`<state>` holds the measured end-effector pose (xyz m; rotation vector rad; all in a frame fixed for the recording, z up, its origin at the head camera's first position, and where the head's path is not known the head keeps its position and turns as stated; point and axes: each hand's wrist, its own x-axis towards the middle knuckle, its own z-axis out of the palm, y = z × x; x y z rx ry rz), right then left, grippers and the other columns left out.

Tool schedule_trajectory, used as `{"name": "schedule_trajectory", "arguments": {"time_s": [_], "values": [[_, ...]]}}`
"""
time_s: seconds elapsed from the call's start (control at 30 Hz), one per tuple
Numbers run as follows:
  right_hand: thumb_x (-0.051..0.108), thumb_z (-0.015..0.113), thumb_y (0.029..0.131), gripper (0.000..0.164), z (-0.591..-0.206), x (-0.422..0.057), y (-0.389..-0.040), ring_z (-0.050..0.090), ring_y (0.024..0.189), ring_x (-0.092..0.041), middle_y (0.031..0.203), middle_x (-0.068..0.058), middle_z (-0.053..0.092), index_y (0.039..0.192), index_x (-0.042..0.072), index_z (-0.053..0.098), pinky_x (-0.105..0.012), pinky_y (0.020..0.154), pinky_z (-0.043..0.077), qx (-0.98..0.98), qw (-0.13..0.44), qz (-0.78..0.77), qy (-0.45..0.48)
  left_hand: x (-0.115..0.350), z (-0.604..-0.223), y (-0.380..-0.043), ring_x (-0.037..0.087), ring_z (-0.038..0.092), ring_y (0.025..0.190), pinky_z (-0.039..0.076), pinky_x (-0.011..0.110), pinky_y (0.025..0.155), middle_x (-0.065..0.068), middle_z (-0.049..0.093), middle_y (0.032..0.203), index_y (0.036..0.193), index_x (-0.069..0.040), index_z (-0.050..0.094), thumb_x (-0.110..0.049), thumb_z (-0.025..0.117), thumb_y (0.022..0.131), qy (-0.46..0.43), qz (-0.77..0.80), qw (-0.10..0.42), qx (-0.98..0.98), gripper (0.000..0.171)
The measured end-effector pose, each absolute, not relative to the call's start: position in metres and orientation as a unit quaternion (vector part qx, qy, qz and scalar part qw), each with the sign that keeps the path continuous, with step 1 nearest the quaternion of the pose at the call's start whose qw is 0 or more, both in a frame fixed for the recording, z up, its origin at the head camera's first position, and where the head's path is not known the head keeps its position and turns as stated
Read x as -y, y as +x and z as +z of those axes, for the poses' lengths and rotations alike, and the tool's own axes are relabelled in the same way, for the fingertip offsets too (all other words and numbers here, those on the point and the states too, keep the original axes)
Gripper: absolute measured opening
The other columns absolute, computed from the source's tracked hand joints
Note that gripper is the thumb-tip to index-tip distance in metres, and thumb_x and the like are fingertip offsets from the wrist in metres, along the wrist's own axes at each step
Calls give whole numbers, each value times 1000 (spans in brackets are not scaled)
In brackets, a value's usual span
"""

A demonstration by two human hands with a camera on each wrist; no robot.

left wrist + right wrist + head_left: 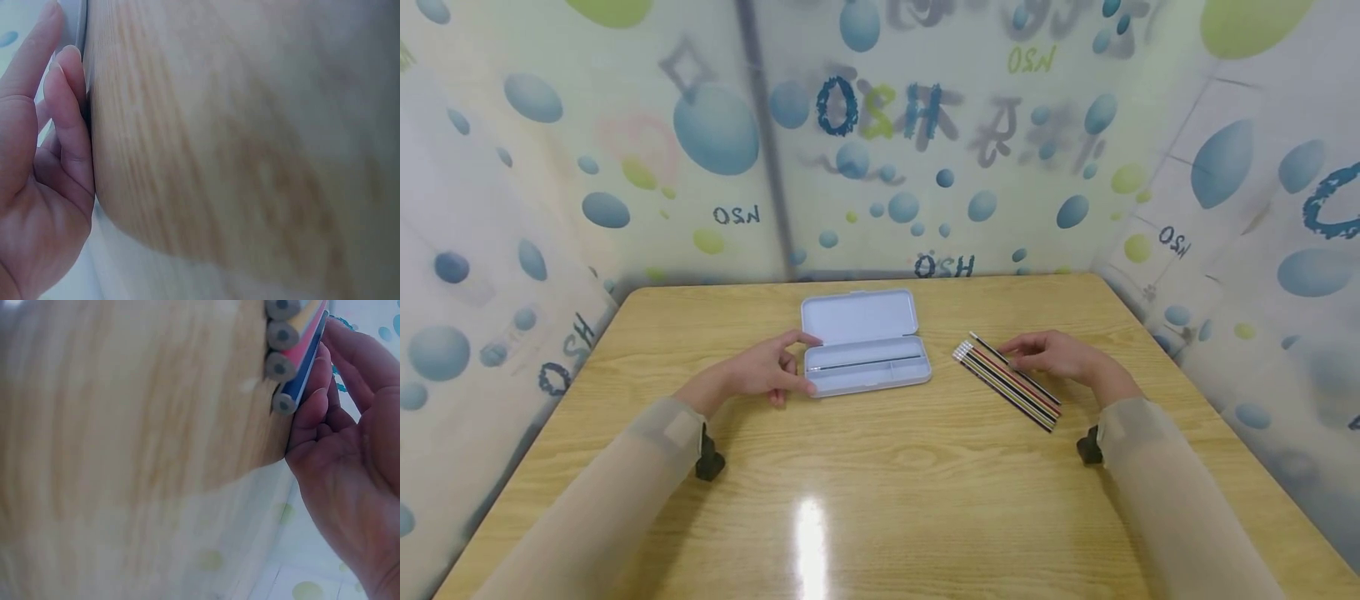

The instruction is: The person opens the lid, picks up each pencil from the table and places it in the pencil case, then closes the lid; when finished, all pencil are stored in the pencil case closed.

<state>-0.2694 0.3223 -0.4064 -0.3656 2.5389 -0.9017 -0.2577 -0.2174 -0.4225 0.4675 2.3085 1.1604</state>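
Note:
A pale blue pencil case (pixel 860 317) lies with its lid raised at the back of the table. Inside its tray is one dark pencil (pixel 865 363). My left hand (pixel 763 368) grips the tray's left end, index finger at the back corner and thumb at the front. To the right, several pencils (pixel 1006 388) lie side by side on a slant, white tips toward the case. My right hand (pixel 1054 355) pinches a dark pencil (pixel 1042 390) along the row's right side. In the right wrist view this pencil looks blue (pixel 307 370), its unsharpened end beside the others.
The wooden table (pixel 880 467) has rounded far corners and reaches back to a wall covering (pixel 865 208) printed with blue and green drops. Similar sheets hang on both sides. A bright reflection shows on the tabletop near the front.

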Motion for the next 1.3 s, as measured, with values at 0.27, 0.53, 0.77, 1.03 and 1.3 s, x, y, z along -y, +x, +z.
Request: {"name": "schedule_trajectory", "arguments": {"time_s": [0.27,0.53,0.77,1.03,1.3], "values": [[28,74,107,44,-409,-319,-272,57,113,-23,127,-6,76,148,12,68,-35,99,46,-914,205,-324,-131,220,-423,-256,18,61,54,60,31,59,4,54,77,167,-21,36,-31,91,93,170,434,256,-847,93],[26,75,106,40,-410,-318,-274,61,114,-23,136,-11,75,144,14,72,-34,100,49,-923,186,-310,-135,220,-424,-256,18,62,54,60,31,59,5,55,77,168,-21,35,-33,92,93,170,431,256,-848,94],[21,76,105,35,-405,-314,-272,60,98,-19,113,-3,79,139,12,76,-33,92,50,-936,158,-281,-143,219,-424,-258,19,62,55,60,31,59,5,56,78,168,-23,36,-34,92,92,173,431,255,-848,95],[21,73,104,36,-402,-314,-270,60,98,-22,114,-8,77,139,13,76,-33,89,50,-941,147,-275,-134,218,-424,-260,19,62,55,61,32,60,5,56,77,167,-23,36,-32,92,92,173,436,257,-845,94],[18,69,104,38,-406,-320,-270,64,100,-24,120,-12,76,141,16,75,-33,88,53,-940,122,-289,-135,217,-423,-258,18,61,55,60,31,60,5,56,78,167,-23,37,-31,92,92,166,436,259,-846,94]]}}
